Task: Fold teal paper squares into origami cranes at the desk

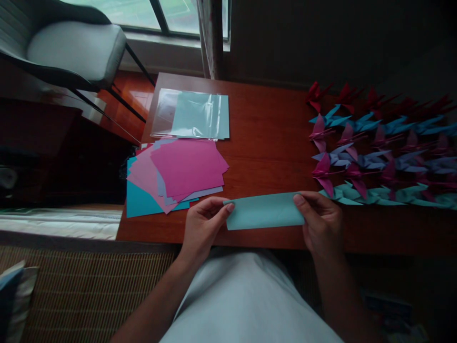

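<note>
A folded strip of light teal paper [264, 211] stretches between my two hands above the table's front edge. My left hand [207, 219] pinches its left end between thumb and fingers. At the other end, my right hand [319, 216] grips the upper right corner, thumb on top. Left of the strip lies a fanned pile of coloured paper sheets [189, 166], with magenta uppermost and pink, lilac and blue below. Behind that pile, a clear plastic sleeve [164, 114] partly covers light teal sheets [223, 116].
Rows of folded paper cranes [360, 123] in red, blue, pink, lilac, magenta and teal stand on the right of the wooden table [264, 143]. A grey chair [76, 50] is at the back left near the window [178, 14]. A slatted mat [93, 290] covers the seat at front left.
</note>
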Demonstrator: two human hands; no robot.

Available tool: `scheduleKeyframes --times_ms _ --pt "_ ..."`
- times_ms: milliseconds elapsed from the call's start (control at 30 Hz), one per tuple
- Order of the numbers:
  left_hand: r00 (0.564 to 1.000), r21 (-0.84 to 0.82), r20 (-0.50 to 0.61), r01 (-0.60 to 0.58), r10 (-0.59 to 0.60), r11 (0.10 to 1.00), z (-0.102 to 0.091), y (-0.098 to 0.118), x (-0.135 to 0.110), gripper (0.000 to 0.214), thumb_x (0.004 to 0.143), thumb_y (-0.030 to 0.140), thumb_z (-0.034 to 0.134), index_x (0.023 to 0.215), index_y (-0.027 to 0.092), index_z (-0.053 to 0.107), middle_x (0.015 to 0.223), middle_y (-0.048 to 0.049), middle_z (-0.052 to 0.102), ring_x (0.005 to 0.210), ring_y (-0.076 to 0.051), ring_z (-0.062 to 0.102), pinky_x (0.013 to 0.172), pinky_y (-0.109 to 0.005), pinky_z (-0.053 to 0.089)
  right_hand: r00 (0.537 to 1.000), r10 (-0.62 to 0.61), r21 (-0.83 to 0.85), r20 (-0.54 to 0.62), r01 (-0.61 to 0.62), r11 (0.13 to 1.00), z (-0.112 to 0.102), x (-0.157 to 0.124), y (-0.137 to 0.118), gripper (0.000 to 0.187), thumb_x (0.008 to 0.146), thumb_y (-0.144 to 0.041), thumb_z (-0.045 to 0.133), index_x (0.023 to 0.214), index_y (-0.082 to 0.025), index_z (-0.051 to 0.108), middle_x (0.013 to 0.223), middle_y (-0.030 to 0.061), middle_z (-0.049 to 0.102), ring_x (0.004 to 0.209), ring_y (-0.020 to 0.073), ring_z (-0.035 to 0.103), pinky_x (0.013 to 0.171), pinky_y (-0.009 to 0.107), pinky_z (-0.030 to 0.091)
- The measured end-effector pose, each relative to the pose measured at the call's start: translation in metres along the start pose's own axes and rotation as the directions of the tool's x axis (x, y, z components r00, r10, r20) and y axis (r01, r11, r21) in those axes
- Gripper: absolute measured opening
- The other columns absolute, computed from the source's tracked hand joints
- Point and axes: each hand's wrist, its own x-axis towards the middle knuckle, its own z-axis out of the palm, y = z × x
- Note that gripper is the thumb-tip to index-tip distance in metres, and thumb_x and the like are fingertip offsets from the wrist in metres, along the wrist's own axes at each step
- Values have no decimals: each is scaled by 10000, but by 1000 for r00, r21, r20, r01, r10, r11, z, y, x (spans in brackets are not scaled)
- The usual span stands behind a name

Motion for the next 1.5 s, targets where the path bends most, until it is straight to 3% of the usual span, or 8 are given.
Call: scheduleKeyframes --times_ms 500,800,1067,1300,1400,1500 --pt "1000 10 1 -28 28 1000 -1 -1 0 165 740 330 852 769 189 772 752 -4 746 661 -104 628 624 -180 502 999 -15 -50 45 17 999 -3 0 1 159 739 -356 841 810 -227 780 732 9 739 661 147 652 605 265 508" --pt "996 112 -31 -81 85 990 1 5 3 181 730 344 852 766 181 781 756 -22 762 656 -129 654 623 -208 527 990 -85 -237 115 110 965 -16 5 0 145 739 -347 833 791 -220 784 760 23 766 688 189 709 643 311 588" --pt "995 148 -25 -96 101 984 4 4 9 186 705 342 858 781 184 795 777 -41 781 685 -164 693 649 -242 562 993 -60 -279 103 87 956 -19 7 0 148 727 -350 836 810 -232 799 780 27 784 693 193 730 650 320 620" --pt "986 223 89 -157 140 962 8 6 21 153 752 320 813 804 181 775 797 -41 780 711 -169 702 653 -236 548 991 -64 -339 118 101 935 -23 11 7 171 760 -375 806 811 -214 783 772 27 776 682 192 718 623 307 587" --pt "961 350 152 -271 231 897 8 2 26 123 824 316 745 830 193 748 782 -32 765 679 -165 686 621 -234 511 984 -95 -416 153 151 897 -24 14 9 185 800 -393 771 828 -210 776 800 34 782 712 205 725 659 323 580" --pt "894 596 241 -443 377 670 10 -1 30 99 894 288 655 891 213 719 814 -34 758 705 -178 685 666 -260 487 966 -174 -509 193 250 824 -23 17 12 188 840 -396 729 842 -213 773 832 39 788 738 217 728 715 349 575"
